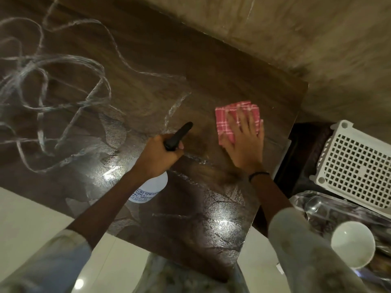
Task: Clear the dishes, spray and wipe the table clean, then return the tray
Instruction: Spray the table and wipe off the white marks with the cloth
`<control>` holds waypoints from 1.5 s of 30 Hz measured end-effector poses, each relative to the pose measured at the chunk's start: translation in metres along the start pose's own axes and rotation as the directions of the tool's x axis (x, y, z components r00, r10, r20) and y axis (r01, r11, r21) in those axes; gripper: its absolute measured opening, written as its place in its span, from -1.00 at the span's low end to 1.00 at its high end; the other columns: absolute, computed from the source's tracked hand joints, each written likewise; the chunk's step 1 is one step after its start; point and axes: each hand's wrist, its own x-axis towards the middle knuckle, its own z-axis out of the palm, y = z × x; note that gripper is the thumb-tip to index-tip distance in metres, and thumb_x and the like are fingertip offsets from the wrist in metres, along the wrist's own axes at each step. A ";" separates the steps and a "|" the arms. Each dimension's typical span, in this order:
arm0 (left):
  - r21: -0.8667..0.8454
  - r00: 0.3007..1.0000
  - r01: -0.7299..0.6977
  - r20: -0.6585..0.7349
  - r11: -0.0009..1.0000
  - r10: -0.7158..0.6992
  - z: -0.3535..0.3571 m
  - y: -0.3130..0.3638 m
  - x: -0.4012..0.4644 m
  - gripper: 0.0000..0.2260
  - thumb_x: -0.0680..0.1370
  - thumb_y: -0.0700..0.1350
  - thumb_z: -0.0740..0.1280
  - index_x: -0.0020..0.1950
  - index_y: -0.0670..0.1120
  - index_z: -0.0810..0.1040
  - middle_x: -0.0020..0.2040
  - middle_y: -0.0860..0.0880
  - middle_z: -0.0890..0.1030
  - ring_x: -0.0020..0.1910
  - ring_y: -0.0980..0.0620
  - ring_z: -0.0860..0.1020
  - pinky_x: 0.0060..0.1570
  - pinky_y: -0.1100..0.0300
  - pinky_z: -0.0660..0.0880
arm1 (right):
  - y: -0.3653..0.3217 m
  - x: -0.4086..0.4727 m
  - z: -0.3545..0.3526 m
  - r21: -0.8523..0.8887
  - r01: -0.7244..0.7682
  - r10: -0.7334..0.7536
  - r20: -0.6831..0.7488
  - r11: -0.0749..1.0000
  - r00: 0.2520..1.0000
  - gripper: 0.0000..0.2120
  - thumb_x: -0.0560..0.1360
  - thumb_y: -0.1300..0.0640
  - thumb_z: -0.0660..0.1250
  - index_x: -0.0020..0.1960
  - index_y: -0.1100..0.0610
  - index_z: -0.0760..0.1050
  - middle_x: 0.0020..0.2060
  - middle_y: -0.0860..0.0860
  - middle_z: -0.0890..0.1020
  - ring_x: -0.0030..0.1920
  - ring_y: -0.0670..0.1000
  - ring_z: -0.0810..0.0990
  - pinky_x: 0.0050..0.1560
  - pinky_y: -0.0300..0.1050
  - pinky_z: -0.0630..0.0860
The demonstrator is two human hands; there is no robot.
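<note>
head-worn wide-angle view, close, steeply down onto table

A left hand grips a white spray bottle by its black trigger head, while just to its right a flat right hand presses a pink checked cloth onto the streaked dark table; beyond the right arm, a white bowl sits on a steel tray beside a white basket
</note>
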 end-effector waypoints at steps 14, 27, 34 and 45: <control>-0.029 1.000 -0.003 -0.004 1.000 0.003 -0.004 -0.017 -0.015 -0.92 0.45 -0.30 0.34 -0.16 -0.16 0.60 -0.37 -0.25 0.52 -0.52 0.08 0.37 -0.42 0.23 0.35 | -0.083 -0.007 0.015 0.008 0.311 -0.311 0.026 0.950 0.950 -0.44 0.57 -0.24 -0.02 0.50 -0.04 0.21 0.52 0.01 0.20 0.54 0.11 0.06 0.49 0.18 -0.17; -0.014 0.995 -0.032 0.096 0.999 0.034 0.002 -0.029 -0.049 -0.83 0.31 0.02 0.32 -0.16 0.08 0.64 -0.18 -0.15 0.68 -0.15 -0.21 0.62 0.00 -0.14 0.55 | -0.090 0.021 0.017 0.046 0.079 -0.078 -0.030 0.996 0.997 -0.41 0.55 -0.21 -0.03 0.52 -0.01 0.19 0.51 0.08 0.22 0.52 0.18 0.11 0.44 0.29 -0.14; -0.033 0.994 0.033 0.103 0.999 -0.029 0.018 -0.037 -0.082 -0.84 0.35 -0.08 0.36 -0.12 0.09 0.66 -0.16 -0.23 0.66 -0.34 -0.17 0.55 -0.31 0.04 0.47 | -0.043 -0.040 0.018 -0.021 0.235 -0.235 -0.015 0.972 0.972 -0.42 0.56 -0.24 -0.05 0.52 -0.05 0.16 0.52 0.03 0.20 0.53 0.12 0.08 0.47 0.21 -0.14; 0.047 0.985 0.170 0.024 0.984 -0.172 0.045 -0.062 -0.115 -0.93 0.49 -0.20 0.37 -0.10 -0.20 0.57 -0.40 -0.07 0.51 -0.38 0.04 0.49 -0.33 0.26 0.36 | -0.021 -0.099 0.026 0.057 -0.118 0.120 -0.032 0.991 0.992 -0.41 0.56 -0.22 0.00 0.54 -0.06 0.09 0.54 0.04 0.12 0.55 0.13 -0.01 0.46 0.24 -0.19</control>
